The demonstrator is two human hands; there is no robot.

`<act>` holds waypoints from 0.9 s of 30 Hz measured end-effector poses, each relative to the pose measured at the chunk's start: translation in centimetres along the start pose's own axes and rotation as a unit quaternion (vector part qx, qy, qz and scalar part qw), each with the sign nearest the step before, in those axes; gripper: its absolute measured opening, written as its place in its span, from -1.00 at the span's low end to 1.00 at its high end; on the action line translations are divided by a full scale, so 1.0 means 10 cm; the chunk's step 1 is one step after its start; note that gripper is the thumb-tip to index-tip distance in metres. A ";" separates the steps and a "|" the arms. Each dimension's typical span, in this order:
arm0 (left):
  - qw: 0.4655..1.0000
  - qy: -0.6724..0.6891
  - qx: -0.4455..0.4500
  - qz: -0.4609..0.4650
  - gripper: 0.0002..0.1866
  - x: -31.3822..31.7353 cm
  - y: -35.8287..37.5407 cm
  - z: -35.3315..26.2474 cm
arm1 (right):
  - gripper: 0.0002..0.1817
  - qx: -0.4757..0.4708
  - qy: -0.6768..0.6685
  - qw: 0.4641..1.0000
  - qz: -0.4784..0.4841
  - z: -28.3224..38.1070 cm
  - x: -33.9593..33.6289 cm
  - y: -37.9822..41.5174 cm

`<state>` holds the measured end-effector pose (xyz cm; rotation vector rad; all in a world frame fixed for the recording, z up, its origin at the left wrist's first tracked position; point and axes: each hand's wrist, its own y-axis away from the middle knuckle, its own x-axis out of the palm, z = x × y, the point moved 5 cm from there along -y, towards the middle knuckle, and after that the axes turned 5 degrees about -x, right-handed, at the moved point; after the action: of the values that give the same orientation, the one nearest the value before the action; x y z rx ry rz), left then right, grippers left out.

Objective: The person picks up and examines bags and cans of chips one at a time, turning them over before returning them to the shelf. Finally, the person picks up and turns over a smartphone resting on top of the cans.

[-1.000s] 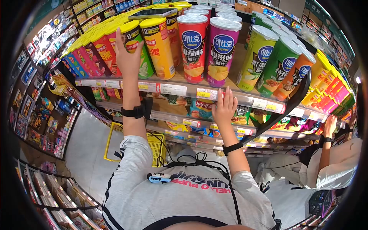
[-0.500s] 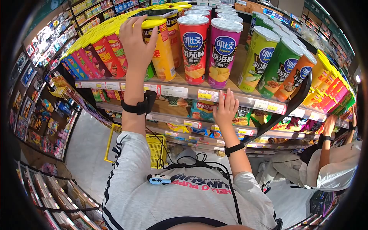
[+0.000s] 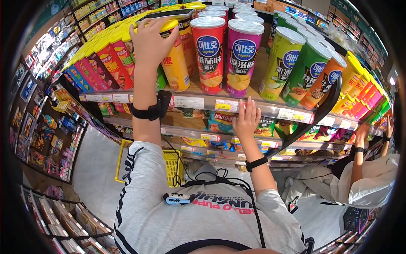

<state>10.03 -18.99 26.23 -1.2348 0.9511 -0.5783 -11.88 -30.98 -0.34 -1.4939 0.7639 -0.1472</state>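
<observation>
My left hand (image 3: 154, 46) is closed around the upper part of a yellow chip canister (image 3: 176, 67) with a yellow lid, thumb across its front. The canister leans slightly left at the shelf front. A dark phone (image 3: 167, 14) lies flat over the lids just behind my fingertips. My right hand (image 3: 246, 118) rests with fingers stretched out on the shelf's price-label rail (image 3: 270, 111), below a purple chip canister (image 3: 242, 63). A red chip canister (image 3: 209, 59) stands left of the purple one, between my hands.
Rows of yellow-lidded canisters (image 3: 112, 63) fill the shelf's left. A green canister (image 3: 311, 76) stands among others on the right. Bagged chips (image 3: 222, 120) sit on the lower shelf. A yellow basket (image 3: 172, 167) is below my left arm. Another person's hand (image 3: 362, 133) is at far right.
The yellow canister in my left hand now leans a little more to the left. My right hand stays on the rail. The view has shifted slightly.
</observation>
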 end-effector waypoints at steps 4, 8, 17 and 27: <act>1.000 0.004 0.000 -0.006 -0.60 -0.14 0.06 -0.03 | -0.33 0.005 -0.004 1.000 -0.005 0.00 -0.01 0.00; 0.997 0.060 -0.037 -0.016 -0.54 -0.43 0.21 -0.11 | -0.36 0.017 -0.011 1.000 -0.011 0.00 -0.02 -0.01; 0.946 0.232 -0.220 -0.063 -0.40 -0.89 0.67 -0.10 | -0.33 0.021 -0.020 1.000 -0.011 -0.01 -0.01 0.00; 0.506 0.684 -0.487 -0.198 -0.54 -0.92 1.37 0.44 | -0.32 0.015 -0.020 1.000 0.002 -0.01 -0.01 0.01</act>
<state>7.50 -5.60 15.95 -1.9605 2.6406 -1.6518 -12.02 -31.05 -0.36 -1.4616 0.7296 -0.1246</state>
